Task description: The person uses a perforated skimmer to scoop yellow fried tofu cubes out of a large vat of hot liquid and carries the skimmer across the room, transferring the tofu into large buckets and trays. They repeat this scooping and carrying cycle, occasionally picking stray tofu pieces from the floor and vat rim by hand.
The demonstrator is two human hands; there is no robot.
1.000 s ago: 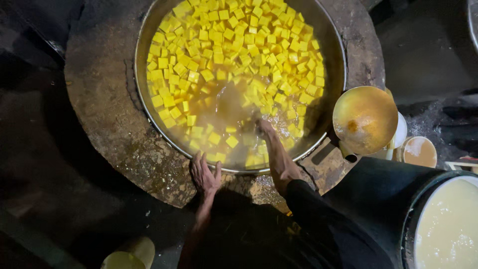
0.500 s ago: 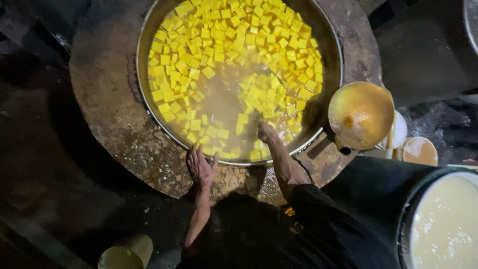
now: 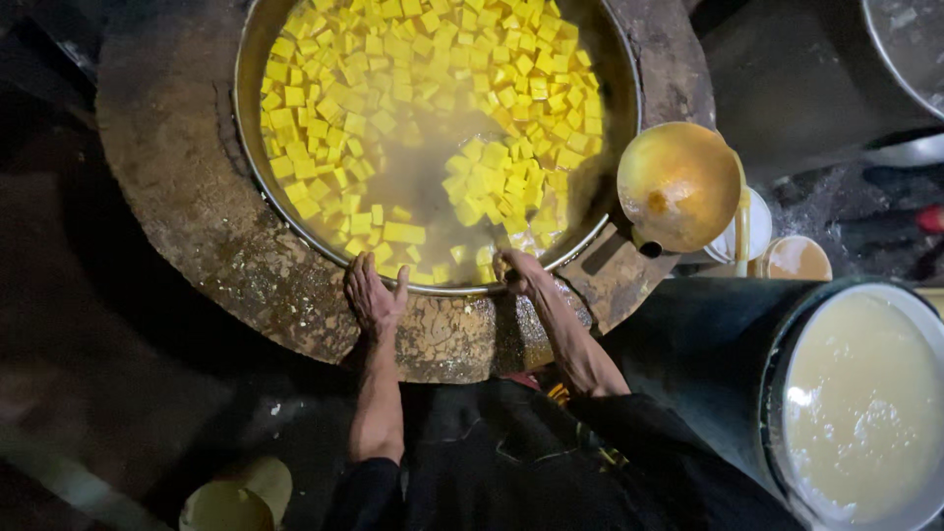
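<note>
Nearest you, at the bottom edge on your left, stands a small pale yellow bowl [image 3: 228, 503]. On your right, a large dark drum [image 3: 787, 324] holds a cream-coloured liquid [image 3: 865, 403], its surface smooth with a few bubbles.

Your left hand [image 3: 374, 295] lies flat on the rough, stained stone rim [image 3: 177, 197] of the stove, fingers spread, thumb out; its grip is open and holds nothing. Your right hand [image 3: 516, 270] sits at the near edge of the metal pan [image 3: 251, 59], fingers curled over or just inside the rim. Whether that grip has hold of anything, I cannot tell.

The pan is wide, round and set into the stone rim. It is filled with cloudy yellowish broth [image 3: 413, 177] and many bright yellow cubes [image 3: 413, 49]. The cubes lie thickly along the left side and far half; a smaller cluster floats right of centre, just beyond your right hand. An open patch of broth sits in the middle.

To the right of the pan, a round golden ladle bowl [image 3: 678, 182] rests on the rim beside two small cups [image 3: 796, 258]. At far right, part of another metal vessel [image 3: 900, 49] shows.
</note>
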